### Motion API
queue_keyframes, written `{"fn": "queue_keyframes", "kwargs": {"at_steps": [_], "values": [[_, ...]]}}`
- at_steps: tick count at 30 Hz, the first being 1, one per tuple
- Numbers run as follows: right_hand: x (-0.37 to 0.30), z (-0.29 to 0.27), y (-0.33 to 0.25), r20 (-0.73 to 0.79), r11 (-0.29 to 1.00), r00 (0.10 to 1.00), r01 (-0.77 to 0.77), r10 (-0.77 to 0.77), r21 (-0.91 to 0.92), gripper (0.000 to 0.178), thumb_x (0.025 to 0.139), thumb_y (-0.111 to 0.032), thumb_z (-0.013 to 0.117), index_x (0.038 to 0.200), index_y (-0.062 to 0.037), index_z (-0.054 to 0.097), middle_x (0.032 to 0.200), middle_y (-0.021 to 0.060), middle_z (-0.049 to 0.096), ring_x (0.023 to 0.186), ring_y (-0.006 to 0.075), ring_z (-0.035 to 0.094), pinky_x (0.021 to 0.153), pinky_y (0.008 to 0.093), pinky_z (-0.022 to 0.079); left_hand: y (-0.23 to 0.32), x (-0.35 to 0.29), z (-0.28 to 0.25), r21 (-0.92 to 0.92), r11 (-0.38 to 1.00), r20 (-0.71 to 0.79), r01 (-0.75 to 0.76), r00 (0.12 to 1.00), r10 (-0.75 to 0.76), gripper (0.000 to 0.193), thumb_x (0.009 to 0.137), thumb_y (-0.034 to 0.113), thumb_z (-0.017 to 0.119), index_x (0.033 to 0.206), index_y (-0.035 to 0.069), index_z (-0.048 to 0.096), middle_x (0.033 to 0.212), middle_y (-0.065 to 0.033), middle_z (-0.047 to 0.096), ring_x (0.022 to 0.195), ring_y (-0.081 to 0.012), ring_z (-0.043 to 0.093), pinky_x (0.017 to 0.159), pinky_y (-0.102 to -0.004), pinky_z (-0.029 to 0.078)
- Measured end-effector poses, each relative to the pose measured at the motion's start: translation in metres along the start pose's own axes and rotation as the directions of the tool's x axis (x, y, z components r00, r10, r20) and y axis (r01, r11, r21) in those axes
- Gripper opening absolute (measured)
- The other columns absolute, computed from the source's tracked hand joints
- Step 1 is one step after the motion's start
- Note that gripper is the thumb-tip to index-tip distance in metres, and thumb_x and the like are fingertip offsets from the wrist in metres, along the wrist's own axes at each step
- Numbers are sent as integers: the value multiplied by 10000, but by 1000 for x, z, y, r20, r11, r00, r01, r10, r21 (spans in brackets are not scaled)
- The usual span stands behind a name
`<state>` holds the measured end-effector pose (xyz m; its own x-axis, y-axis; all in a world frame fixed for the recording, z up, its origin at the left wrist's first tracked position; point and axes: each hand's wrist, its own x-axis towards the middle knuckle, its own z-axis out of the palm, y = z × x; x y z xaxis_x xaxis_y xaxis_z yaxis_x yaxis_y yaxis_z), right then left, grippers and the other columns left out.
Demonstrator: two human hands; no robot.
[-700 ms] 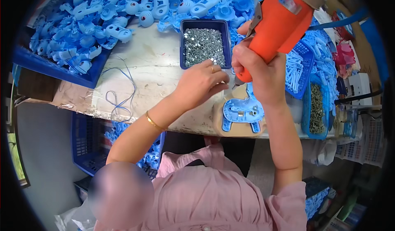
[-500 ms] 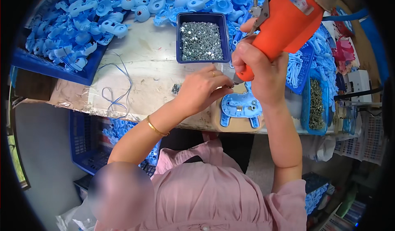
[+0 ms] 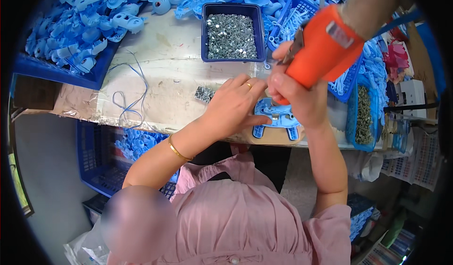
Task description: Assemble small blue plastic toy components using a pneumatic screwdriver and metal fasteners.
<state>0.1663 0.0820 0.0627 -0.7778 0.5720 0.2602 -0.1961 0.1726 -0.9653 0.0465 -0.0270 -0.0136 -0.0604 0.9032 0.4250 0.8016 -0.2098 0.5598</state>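
In the upper left of the frame, lots of loose blue parts (image 3: 96,27) lay piled, so much work seemed left. In the middle, the left hand (image 3: 232,101) had its fingers a bit spread, its thumb at one blue piece (image 3: 286,120) on the desk (image 3: 165,78). Just right, the right hand (image 3: 302,95) held an orange tool (image 3: 321,48) tight, its tip hidden. That piece seemed not finished yet.

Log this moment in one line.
left hand: at blue plastic part | right hand: gripping orange power tool | beyond: navy tray
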Motion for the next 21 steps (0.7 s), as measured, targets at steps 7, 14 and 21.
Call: {"fn": "queue_keyframes", "kwargs": {"at_steps": [7, 14, 21], "values": [[-11, 1, 23, -113, 997, 994, 3, 6, 80, 309, 829, -26, 596, 1120, 4, 496, 712, 60, 573, 582, 100, 524, 489, 248, 414, 5, -3, 12, 70, 996, 105, 56, 993, -63, 716, 638, 402, 841, 1192, 37, 570, 1206, -87, 596, 1054, -277, 557, 907, -375, 470], [-16, -1, 31, -122, 995, 992, -18, 30, 101, 239, 822, 27, 568, 1036, -26, 478, 708, 67, 545, 584, 110, 513, 478, 253, 400, 4, -6, 18, 70, 997, 19, 23, 1000, -24, 627, 643, 407, 843, 1085, 12, 637, 1006, -104, 602, 949, -309, 555, 830, -400, 483], [-16, -3, 41, -111, 991, 990, 94, -84, 90, 235, 815, 25, 569, 1013, -41, 460, 704, 70, 530, 577, 113, 494, 464, 254, 376, 5, -5, 21, 73, 997, -9, 16, 1000, -15, 640, 629, 408, 850, 1077, 7, 632, 1021, -104, 600, 945, -308, 558, 828, -404, 482]]}}
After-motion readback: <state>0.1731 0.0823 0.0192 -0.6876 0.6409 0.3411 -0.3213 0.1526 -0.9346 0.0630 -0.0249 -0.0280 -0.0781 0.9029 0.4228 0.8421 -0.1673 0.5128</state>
